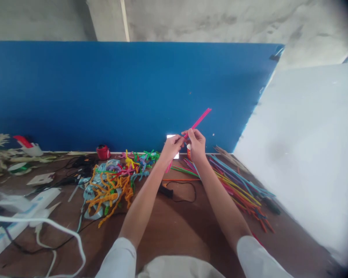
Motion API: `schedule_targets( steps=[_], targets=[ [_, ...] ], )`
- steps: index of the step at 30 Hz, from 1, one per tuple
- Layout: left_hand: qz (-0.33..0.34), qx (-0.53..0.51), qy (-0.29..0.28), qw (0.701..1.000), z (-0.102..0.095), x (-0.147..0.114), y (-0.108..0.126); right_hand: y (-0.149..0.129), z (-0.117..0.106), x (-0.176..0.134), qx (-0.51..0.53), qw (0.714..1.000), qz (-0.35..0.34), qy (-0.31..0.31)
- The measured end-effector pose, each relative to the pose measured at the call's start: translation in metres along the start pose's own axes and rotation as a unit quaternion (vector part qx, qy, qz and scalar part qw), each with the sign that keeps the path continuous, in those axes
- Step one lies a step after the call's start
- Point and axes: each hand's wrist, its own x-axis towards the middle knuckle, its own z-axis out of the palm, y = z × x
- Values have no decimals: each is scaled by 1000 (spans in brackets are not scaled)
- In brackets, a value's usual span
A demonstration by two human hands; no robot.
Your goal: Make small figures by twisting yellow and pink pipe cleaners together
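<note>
Both of my hands are raised above the far part of the brown table, close together. Between them runs a small bundle of pink pipe cleaners [202,118], slanting up to the right, with its lower end showing below my left wrist. My left hand [174,146] has its fingers closed round the bundle. Just to the right, my right hand [196,142] pinches the same bundle between thumb and fingers. Behind the hands, a bright white phone-like screen [176,156] and a small red-and-white cup [188,151] are partly hidden.
Loose coloured pipe cleaners [240,181] lie to the right. A tangled heap of twisted orange and multicoloured pieces [111,187] lies left. A black-handled corded tool [166,190] rests mid-table. White power strips [26,220] and cables fill the left; a blue panel [118,92] stands behind.
</note>
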Motion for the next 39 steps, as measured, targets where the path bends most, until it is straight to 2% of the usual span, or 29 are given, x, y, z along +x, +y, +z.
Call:
schedule_targets(
  steps=[3, 6, 13, 18, 23, 29, 34, 39],
  targets=[
    [42, 88, 5, 995, 0, -2, 5, -1, 1, 0, -3, 1000, 3, 9],
    [87, 206, 21, 974, 3, -7, 12, -3, 0, 0, -10, 1000, 7, 18],
    [114, 351, 27, 929, 11, -11, 18, -10, 1, -1, -18, 999, 12, 24],
    [134, 356, 35, 924, 10, -12, 17, -9, 4, -3, 4, 1000, 14, 22],
    [109, 394, 56, 911, 12, -12, 15, -3, 5, -4, -3, 1000, 10, 24],
    [128, 312, 87, 937, 14, -13, 14, -14, 3, -3, -1, 1000, 15, 23],
    [144, 244, 67, 957, 15, -15, 17, -21, 2, -2, -2, 999, 6, 39],
    [125, 222, 67, 965, 12, -14, 17, -22, 4, -3, 22, 999, 30, 11]
  ],
)
